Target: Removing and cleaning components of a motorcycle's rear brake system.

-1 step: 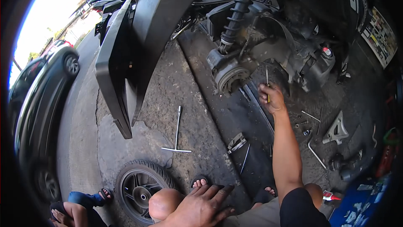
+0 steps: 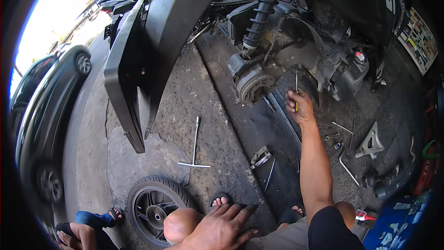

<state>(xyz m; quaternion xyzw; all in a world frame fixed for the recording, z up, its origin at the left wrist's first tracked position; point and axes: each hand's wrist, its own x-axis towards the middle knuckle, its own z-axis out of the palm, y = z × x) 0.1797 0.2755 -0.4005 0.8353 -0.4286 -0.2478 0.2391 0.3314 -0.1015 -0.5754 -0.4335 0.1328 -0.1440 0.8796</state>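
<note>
My right hand (image 2: pixel 299 106) grips a yellow-handled screwdriver (image 2: pixel 296 102), its thin shaft pointing up just below and right of the scooter's rear brake hub (image 2: pixel 254 86). Above the hub stands a black spring shock absorber (image 2: pixel 261 14), and the dark engine casing (image 2: pixel 305 56) extends to the right. My left hand (image 2: pixel 226 224) lies open over my leg at the bottom, beside my bent knee (image 2: pixel 180 222). Left of it lies a wheel with its tire (image 2: pixel 155 208).
A T-handle wrench (image 2: pixel 195 148), metal clamp-like part (image 2: pixel 260 157), triangular bracket (image 2: pixel 372 141) and several small tools lie on the ground. A black body panel (image 2: pixel 125 79) juts down at upper left. Cars (image 2: pixel 37 134) are on the road. Another person (image 2: pixel 88 231) sits at lower left.
My right hand and the screwdriver have shifted very slightly to the right, with the shaft tip a little higher. The car on the left has moved along the road.
</note>
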